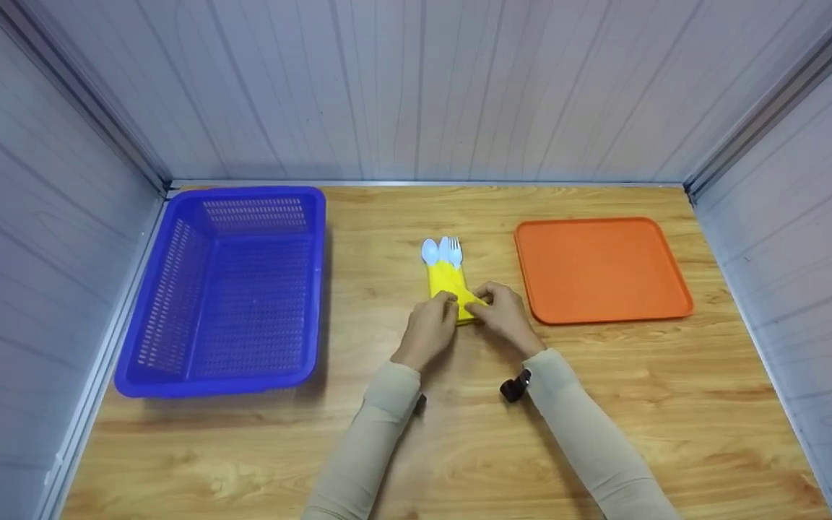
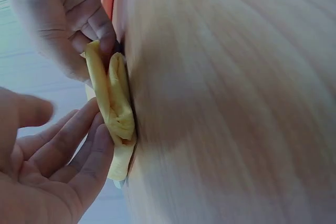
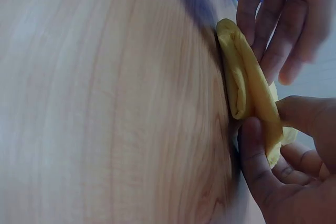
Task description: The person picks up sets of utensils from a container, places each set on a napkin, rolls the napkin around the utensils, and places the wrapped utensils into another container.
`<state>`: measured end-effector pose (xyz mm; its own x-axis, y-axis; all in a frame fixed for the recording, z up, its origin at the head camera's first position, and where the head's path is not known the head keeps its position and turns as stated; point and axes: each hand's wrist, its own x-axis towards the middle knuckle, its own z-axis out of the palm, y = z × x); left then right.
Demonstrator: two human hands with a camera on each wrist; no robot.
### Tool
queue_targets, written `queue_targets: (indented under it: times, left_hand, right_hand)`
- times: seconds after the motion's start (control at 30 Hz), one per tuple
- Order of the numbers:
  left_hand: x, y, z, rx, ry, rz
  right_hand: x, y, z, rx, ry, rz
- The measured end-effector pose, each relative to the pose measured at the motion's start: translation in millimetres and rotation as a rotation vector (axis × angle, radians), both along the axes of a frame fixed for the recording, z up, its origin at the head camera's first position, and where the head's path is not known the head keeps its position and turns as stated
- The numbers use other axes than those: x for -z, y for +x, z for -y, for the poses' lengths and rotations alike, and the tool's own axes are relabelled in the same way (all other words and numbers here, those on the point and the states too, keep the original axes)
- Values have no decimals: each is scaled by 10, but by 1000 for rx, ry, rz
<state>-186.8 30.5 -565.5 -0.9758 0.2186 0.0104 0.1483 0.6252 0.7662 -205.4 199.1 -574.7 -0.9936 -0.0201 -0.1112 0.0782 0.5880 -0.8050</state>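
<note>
A yellow cloth napkin (image 1: 446, 280) lies folded on the table, wrapped round the handles of a pale spoon (image 1: 430, 251), a knife (image 1: 444, 249) and a fork (image 1: 456, 253). Their heads stick out at its far end. My right hand (image 1: 504, 310) pinches the napkin's right flap between thumb and fingers, and the flap stands raised off the layers below in the right wrist view. On the other side, my left hand (image 1: 429, 326) touches the napkin with its fingertips. Its thumb is held apart from the cloth in the left wrist view.
A blue plastic basket (image 1: 315, 289) with slotted walls stands at the left. To the right lies an orange tray (image 1: 604, 271), close to my right hand. Pale panel walls (image 1: 416, 94) enclose the wooden table (image 1: 459, 455) at the back and both sides.
</note>
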Motion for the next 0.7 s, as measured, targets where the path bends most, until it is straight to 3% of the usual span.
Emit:
queue_targets:
  times: [0.2,0.33,0.7]
  left_hand:
    - [-1,-8,4,-51,-147,-41]
    - [-9,-22,11,-107,-210,6]
    - [-81,-143,30,-125,-115,191]
  right_hand:
    - [-36,-9,17,1,18,62]
    - [-64,-13,27,6,22,99]
    - [-132,-46,70,-3,73,144]
